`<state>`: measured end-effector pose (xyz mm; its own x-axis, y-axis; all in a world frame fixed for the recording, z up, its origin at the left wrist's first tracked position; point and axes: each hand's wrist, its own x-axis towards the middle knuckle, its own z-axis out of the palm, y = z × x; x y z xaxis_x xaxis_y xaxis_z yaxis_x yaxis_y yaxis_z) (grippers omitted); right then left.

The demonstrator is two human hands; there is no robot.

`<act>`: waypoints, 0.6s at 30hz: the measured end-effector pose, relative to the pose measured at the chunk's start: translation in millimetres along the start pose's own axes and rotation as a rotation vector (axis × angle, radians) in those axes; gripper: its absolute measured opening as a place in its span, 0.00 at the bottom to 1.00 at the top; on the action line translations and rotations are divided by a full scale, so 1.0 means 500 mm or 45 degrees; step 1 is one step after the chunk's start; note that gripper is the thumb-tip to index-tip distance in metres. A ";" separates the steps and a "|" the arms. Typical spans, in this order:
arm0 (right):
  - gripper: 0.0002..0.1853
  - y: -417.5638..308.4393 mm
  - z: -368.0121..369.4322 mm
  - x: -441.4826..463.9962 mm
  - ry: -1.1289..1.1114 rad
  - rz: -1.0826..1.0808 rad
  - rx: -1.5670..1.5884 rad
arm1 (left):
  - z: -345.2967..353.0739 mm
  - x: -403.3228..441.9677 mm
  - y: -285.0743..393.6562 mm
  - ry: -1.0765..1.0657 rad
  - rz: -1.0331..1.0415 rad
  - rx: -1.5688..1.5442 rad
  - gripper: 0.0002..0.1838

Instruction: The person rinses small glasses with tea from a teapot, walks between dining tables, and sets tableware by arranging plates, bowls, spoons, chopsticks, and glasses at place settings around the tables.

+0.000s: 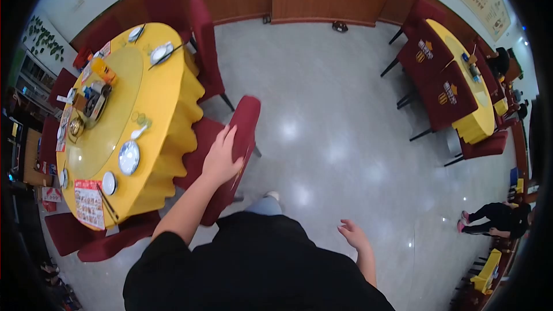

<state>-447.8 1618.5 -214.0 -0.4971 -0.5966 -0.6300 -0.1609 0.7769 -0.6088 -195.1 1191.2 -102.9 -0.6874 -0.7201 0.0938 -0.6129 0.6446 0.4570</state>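
My left hand rests against the back of a dark red chair, with its fingers stretched out over the cover and the thumb apart. That chair faces a round table with a yellow cloth. On the near side of the table lie a blue-and-white plate, a white spoon, a small bowl, chopsticks and a printed menu sheet. Low at my other side, my right hand hangs over the grey floor, fingers apart, holding nothing.
A glass turntable carries an orange bottle and a teapot. Another red chair stands farther along. At right are a second yellow table, covered chairs and a person in dark clothes.
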 end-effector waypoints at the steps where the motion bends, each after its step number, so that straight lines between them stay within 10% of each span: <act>1: 0.28 -0.046 -0.021 0.063 0.037 -0.073 -0.120 | 0.005 0.008 -0.003 -0.012 -0.035 0.009 0.50; 6: 0.24 -0.350 -0.089 0.358 -0.081 -0.591 0.344 | -0.018 0.158 -0.001 -0.215 -0.336 0.156 0.49; 9: 0.25 -0.401 -0.152 0.498 -0.417 -0.401 0.474 | -0.055 0.285 -0.004 -0.613 -0.369 0.329 0.44; 18: 0.22 0.020 -0.483 0.772 0.168 0.364 -0.417 | -0.092 0.515 -0.018 -1.114 -0.459 0.228 0.42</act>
<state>-847.0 1444.6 -346.6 -0.6615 -0.3346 -0.6711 -0.2523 0.9421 -0.2210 -348.8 988.2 -42.3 -0.4490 -0.4828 -0.7519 -0.8447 0.5037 0.1810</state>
